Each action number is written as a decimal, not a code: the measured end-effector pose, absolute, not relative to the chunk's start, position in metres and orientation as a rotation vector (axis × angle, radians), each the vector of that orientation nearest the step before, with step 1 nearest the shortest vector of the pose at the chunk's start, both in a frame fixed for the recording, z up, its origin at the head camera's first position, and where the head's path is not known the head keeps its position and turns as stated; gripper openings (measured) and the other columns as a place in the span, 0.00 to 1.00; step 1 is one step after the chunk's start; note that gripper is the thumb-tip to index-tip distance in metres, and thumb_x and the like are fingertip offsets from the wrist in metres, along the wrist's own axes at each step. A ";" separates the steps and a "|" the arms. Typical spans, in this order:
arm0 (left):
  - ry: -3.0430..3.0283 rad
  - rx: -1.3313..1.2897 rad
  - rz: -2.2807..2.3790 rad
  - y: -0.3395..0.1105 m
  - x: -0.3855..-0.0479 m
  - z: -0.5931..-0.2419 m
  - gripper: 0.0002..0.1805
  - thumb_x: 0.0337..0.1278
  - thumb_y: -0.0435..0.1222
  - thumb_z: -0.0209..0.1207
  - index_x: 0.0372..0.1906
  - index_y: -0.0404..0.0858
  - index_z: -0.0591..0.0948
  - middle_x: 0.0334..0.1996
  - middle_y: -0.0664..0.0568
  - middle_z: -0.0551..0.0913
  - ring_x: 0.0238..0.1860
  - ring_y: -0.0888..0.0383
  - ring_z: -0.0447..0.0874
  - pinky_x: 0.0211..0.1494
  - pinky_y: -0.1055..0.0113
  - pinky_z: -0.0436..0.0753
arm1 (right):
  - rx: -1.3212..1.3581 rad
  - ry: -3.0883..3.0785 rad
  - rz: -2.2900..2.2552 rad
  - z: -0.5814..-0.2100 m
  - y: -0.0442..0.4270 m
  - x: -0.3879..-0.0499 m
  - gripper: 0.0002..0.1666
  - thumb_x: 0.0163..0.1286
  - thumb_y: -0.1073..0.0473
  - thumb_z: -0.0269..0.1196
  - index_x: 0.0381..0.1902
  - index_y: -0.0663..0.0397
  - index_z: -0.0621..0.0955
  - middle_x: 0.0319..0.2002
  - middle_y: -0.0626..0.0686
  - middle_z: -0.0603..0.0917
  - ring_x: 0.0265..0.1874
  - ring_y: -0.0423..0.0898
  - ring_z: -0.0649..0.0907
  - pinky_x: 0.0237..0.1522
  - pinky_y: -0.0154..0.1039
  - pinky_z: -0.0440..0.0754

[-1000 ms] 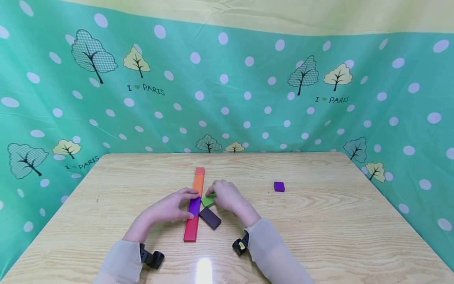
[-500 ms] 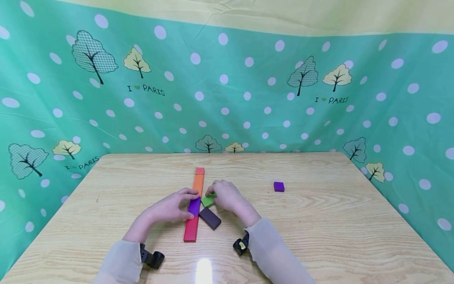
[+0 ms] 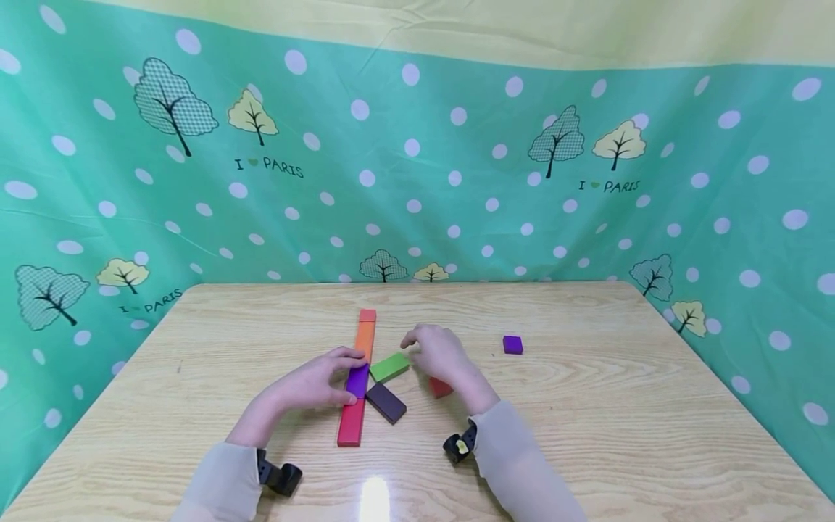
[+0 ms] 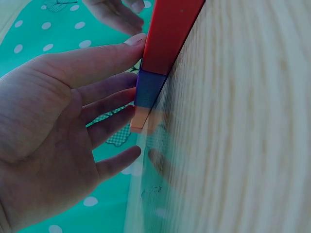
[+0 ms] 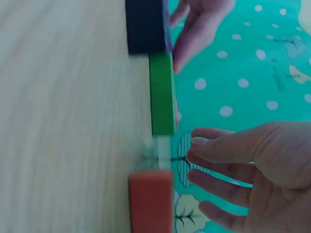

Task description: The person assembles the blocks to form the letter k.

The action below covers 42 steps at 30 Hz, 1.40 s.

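Observation:
In the head view, my left hand [image 3: 320, 380] rests on a straight row of flat blocks, thumb and fingertips touching it around the purple block [image 3: 357, 380]. Beyond that lies an orange block [image 3: 365, 339]; nearer is a red block [image 3: 351, 422]. A green block [image 3: 389, 367] and a dark block [image 3: 386, 402] slant off the row's right side. My right hand [image 3: 443, 355] hovers just right of the green block, holding nothing. Partly hidden beneath it is another red block [image 3: 440, 388]. In the right wrist view its fingers [image 5: 218, 182] are loosely extended, apart from the blocks.
A small purple square block [image 3: 512, 344] lies farther right on the wooden table [image 3: 607, 406]. One small red block [image 3: 368, 315] caps the row's far end. Behind the table hangs a green dotted cloth [image 3: 417, 181].
My right hand has let go of the green block and shifted right, uncovering that block and part of a red one. The left hand stays put.

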<state>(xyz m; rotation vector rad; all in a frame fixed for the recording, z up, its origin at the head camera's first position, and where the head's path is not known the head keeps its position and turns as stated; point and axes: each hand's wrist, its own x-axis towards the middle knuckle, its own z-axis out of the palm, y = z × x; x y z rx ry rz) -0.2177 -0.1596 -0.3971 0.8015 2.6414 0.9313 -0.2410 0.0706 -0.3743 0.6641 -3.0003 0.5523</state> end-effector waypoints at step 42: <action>2.634 0.766 0.935 -0.159 -0.216 -0.396 0.34 0.45 0.39 0.65 0.60 0.33 0.70 0.63 0.47 0.65 0.62 0.45 0.64 0.61 0.50 0.69 | 0.324 -3.077 0.593 -0.380 0.190 -0.246 0.17 0.55 0.68 0.62 0.44 0.54 0.82 0.48 0.58 0.80 0.47 0.55 0.79 0.48 0.50 0.76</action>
